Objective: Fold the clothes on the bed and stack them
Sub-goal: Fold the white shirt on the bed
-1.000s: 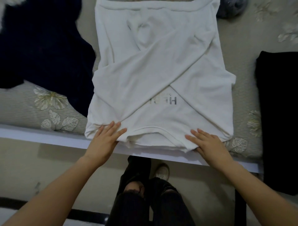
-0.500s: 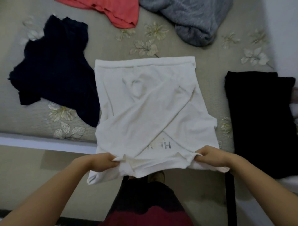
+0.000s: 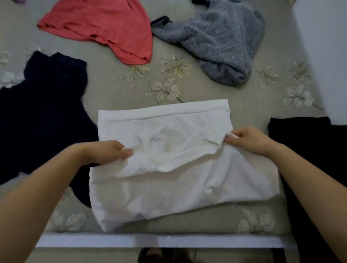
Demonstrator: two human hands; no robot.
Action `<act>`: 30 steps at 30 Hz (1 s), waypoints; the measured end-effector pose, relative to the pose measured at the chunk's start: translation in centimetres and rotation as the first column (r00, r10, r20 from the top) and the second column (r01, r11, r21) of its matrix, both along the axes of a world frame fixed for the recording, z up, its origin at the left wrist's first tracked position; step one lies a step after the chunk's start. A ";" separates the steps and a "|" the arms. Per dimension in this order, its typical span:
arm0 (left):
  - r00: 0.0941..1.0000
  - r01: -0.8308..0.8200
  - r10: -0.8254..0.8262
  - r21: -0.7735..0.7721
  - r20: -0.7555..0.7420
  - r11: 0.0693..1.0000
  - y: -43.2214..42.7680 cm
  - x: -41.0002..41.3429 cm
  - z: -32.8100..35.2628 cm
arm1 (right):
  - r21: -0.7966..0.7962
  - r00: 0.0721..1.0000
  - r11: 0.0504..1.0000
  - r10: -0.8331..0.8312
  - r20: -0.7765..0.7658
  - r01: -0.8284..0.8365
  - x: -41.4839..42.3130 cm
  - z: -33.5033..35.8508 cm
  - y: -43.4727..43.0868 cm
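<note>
Grips [image 3: 110,152] [image 3: 247,139] pinch shirt [image 3: 178,187] (on floral bed [image 3: 116,90]).

Pale, blue-white panel [image 3: 319,56] fills the corner at 2 o'clock; whether it is wall or furniture cannot be told. Across the grey-beige bedspread [image 3: 216,90], embroidered cream flowers [image 3: 176,65] and a spray of leaves [image 3: 163,91] sit just above centre, toward 12 o'clock. More blossoms [image 3: 298,95] lie at 2 o'clock, near the panel, and leaf motifs [image 3: 71,221] show at 7 o'clock and again at 5 o'clock. A white rail [image 3: 169,241] runs straight across at 6 o'clock, with beige floor [image 3: 84,257] below it. A dark shape [image 3: 165,256] at the bottom edge is too dim to identify. A purple scrap [image 3: 18,1] peeks in at 11 o'clock.
</note>
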State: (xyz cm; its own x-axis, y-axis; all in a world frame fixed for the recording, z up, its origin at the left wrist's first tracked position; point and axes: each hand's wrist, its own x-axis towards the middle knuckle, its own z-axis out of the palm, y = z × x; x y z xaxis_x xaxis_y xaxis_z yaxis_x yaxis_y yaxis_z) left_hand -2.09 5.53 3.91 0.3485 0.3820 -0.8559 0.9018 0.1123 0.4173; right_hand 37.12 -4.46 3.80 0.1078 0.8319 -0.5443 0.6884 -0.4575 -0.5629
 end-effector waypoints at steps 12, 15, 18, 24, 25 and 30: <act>0.922 -0.208 0.347 0.540 -0.170 0.816 2.3 1.1 -11.6 | -0.020 0.933 0.998 -0.047 0.356 0.058 -6.5 -9.9 3.9; 0.860 -0.316 0.491 0.614 -0.137 0.724 1.9 0.9 -13.2 | -0.017 0.925 1.000 0.009 0.380 -0.002 -5.9 -11.4 3.5; 0.823 -0.341 0.559 0.698 -0.102 0.629 2.7 1.2 -14.2 | 0.177 0.948 0.979 -0.147 0.282 0.099 -5.2 -11.9 6.6; 0.838 -0.310 0.545 0.823 0.000 0.476 3.7 2.0 -14.3 | 0.052 0.955 0.998 -0.060 0.289 0.047 -2.6 -13.0 12.8; 0.834 -0.352 0.546 0.840 0.081 0.414 4.2 2.1 -13.7 | 0.097 0.961 0.992 -0.099 0.258 0.076 -2.2 -12.6 13.5; 0.815 -0.396 0.550 0.869 0.184 0.296 8.6 2.7 -10.9 | 0.253 0.954 0.926 -0.298 0.030 0.281 -0.8 -11.3 16.6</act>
State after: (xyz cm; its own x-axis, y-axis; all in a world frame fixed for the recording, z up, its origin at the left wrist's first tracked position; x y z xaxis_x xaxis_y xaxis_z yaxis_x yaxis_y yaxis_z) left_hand 0.63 14.14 -7.01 -0.2294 0.9733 0.0034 0.8672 0.2028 0.4549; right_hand 36.29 12.14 -7.45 0.3931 0.8647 -0.3127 0.5864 -0.4977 -0.6391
